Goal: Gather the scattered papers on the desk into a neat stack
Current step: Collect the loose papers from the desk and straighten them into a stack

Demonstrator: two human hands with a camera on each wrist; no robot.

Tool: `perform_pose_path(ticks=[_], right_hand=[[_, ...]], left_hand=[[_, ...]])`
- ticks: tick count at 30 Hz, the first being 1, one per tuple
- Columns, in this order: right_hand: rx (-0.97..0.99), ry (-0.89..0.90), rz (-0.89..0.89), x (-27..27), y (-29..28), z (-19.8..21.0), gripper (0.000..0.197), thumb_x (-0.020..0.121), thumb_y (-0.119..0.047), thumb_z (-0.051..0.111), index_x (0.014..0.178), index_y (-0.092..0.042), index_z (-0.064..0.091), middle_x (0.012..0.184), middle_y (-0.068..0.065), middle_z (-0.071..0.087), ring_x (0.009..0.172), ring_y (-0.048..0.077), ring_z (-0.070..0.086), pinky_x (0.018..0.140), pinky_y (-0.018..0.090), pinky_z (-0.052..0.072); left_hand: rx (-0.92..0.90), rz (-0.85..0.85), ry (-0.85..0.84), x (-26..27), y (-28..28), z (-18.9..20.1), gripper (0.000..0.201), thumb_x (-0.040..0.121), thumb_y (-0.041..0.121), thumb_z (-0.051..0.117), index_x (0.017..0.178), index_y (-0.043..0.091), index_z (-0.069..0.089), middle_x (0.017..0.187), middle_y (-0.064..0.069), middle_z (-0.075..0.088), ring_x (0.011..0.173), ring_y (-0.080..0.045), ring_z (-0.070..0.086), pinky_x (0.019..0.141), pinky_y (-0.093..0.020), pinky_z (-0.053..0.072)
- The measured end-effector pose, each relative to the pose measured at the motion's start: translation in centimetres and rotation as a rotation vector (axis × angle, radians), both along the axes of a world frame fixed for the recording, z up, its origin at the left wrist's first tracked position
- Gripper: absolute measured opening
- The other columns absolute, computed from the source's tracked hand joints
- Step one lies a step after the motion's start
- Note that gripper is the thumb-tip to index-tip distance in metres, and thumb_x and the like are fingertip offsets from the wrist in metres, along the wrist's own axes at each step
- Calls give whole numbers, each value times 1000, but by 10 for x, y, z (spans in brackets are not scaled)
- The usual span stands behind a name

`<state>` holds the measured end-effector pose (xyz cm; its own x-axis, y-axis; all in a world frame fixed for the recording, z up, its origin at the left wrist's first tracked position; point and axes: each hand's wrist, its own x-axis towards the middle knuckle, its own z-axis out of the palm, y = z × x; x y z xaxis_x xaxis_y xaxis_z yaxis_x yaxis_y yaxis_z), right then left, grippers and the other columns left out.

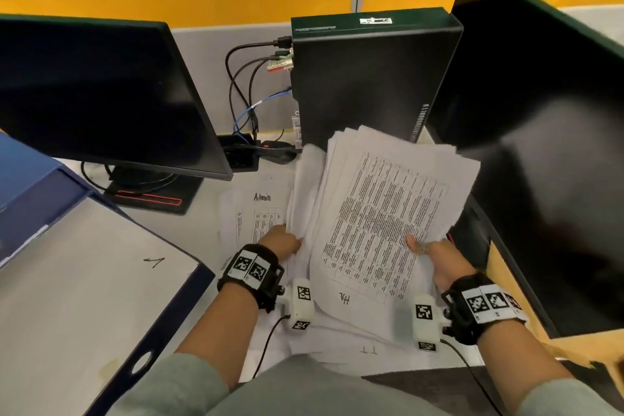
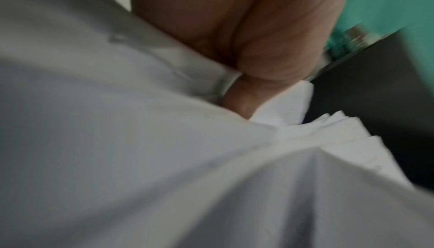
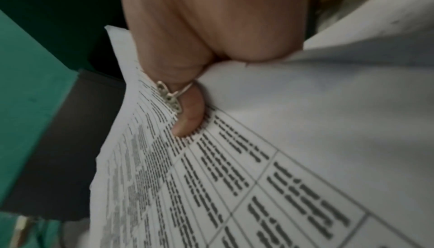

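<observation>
- Starting at the far left, a large dark-blue ring binder with a white cover sheet [image 1: 84,280] lies by the left forearm, and a black flat-screen monitor on a red-trimmed stand [image 1: 101,94] stands behind it; neither is part of the gathering.
- Flat on the grey desk [image 1: 202,230] lies a loose white sheet hand-marked "Admin" [image 1: 256,213], not yet taken up.
- The left hand [image 1: 282,241] grips the left edge of the lifted bundle, fingers tucked under the sheets.
- The thick sheaf of white printed table pages [image 1: 385,209] is held tilted above the desk, its far corners fanned and uneven, with more white sheets [image 1: 368,351] lying beneath near the body.
- The right hand [image 1: 439,257] pinches the sheaf's right edge, its ringed thumb [image 3: 187,120] pressed on the print.
- To square it well, I judge both grips should loosen slightly, the bundle be stood on edge and tapped on the desk, clear of the black upright computer case [image 1: 368,78] behind.
</observation>
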<state>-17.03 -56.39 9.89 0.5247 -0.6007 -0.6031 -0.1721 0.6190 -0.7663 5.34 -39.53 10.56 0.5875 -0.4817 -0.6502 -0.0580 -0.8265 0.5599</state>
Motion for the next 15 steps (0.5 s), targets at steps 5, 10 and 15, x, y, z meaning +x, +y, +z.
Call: perform_pose_path(ticks=[5, 10, 15], right_hand=[[-141, -259, 7, 15, -12, 33, 97, 46, -32, 91, 130, -8, 50, 129, 12, 59, 119, 28, 56, 95, 42, 50], [-436, -205, -68, 47, -17, 75, 56, 60, -32, 84, 105, -12, 57, 104, 0, 64, 110, 25, 59, 87, 30, 53], [-671, -391, -114, 63, -7, 113, 34, 80, 2, 66, 104, -19, 54, 98, -15, 58, 84, -11, 58, 65, -1, 45]], left_hand=[[-541, 249, 228, 3, -3, 55, 27, 89, 18, 55, 114, 10, 58, 93, -10, 69, 82, -23, 66, 65, -32, 56], [-868, 192, 177, 10, -3, 92, 73, 76, 64, 58, 131, 16, 49, 121, -8, 62, 110, -20, 61, 94, -45, 49], [-882, 31, -123, 2, -1, 100, 94, 46, 39, 88, 125, 5, 50, 113, -1, 64, 106, -4, 61, 85, -18, 54]])
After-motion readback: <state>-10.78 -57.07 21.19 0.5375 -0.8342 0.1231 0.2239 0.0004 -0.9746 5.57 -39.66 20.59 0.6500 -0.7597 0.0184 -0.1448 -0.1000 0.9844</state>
